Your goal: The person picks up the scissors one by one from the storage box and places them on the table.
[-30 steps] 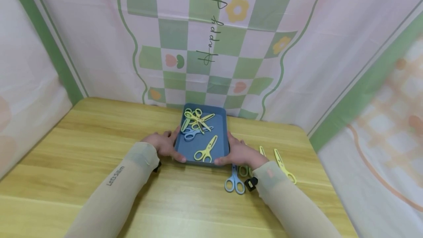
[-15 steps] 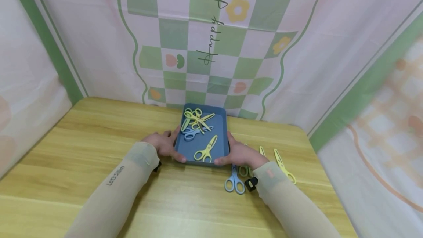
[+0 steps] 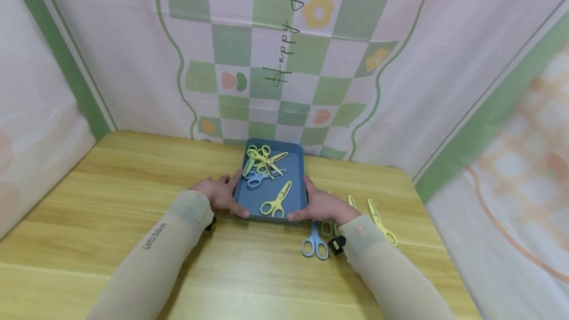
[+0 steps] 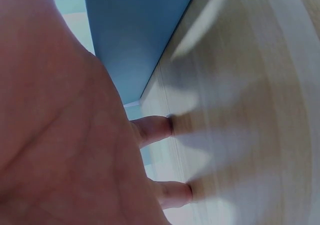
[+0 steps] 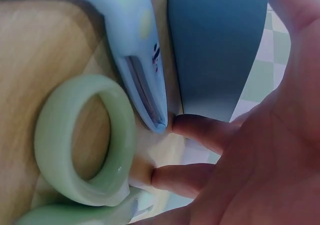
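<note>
A blue tray (image 3: 295,172) sits on the table near the back wall, with several scissors in it. Yellow and green scissors (image 3: 266,159) overlap a blue pair (image 3: 255,181) towards its left back. A separate yellow pair (image 3: 276,201) lies near the front. My left hand (image 3: 220,196) holds the tray's left front corner, thumb along the front and fingers by the side. On the opposite corner, my right hand (image 3: 326,205) holds it likewise. In both wrist views, two fingertips touch the table beside the tray wall (image 4: 135,35).
Right of the tray lie blue scissors (image 3: 315,246), green-handled scissors (image 3: 328,229) partly hidden by my right hand, and yellow scissors (image 3: 378,219). Another yellow blade (image 3: 351,201) shows behind that hand. A printed cloth (image 3: 284,107) hangs behind the wooden table (image 3: 249,275).
The head view has shifted very slightly. Both hands stay at the tray's corners, and the tray and scissors keep their places.
</note>
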`<state>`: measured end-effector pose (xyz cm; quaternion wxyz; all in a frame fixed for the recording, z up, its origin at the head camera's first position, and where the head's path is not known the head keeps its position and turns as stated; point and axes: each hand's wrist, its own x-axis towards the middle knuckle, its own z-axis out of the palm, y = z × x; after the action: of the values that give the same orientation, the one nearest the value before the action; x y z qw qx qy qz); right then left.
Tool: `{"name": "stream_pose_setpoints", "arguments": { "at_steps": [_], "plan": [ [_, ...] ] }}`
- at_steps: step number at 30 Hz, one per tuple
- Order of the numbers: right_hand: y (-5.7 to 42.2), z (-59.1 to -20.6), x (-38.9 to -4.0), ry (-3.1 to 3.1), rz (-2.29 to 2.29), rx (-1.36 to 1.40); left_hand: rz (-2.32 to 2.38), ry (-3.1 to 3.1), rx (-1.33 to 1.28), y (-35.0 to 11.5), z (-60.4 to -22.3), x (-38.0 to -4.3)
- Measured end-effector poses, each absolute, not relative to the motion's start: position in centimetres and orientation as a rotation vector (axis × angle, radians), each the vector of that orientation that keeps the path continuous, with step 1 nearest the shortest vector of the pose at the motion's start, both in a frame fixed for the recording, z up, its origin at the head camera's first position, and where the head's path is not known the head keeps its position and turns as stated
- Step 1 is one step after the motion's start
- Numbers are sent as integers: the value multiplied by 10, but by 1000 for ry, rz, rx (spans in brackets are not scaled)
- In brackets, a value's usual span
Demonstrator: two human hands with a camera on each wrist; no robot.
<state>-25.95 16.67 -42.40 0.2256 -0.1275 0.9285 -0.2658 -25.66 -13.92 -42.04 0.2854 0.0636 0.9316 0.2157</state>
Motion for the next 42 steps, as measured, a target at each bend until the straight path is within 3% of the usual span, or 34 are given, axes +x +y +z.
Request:
{"name": "stream_pose_setpoints", "arguments": {
  "at_steps": [26,35,39,42],
  "plan": [
    [167,-417,-262,2502,-623,-384,554,2491,161,-141,-430,-263],
    [166,-415,-261,2501,-632,-385,607,2460,128,-139,-417,-254],
    [167,-417,-261,2497,-649,-376,572,2572,249,-137,-416,-247],
    [168,-418,-261,2499,-652,-383,436,2733,485,-129,-415,-239]
  ]
}}
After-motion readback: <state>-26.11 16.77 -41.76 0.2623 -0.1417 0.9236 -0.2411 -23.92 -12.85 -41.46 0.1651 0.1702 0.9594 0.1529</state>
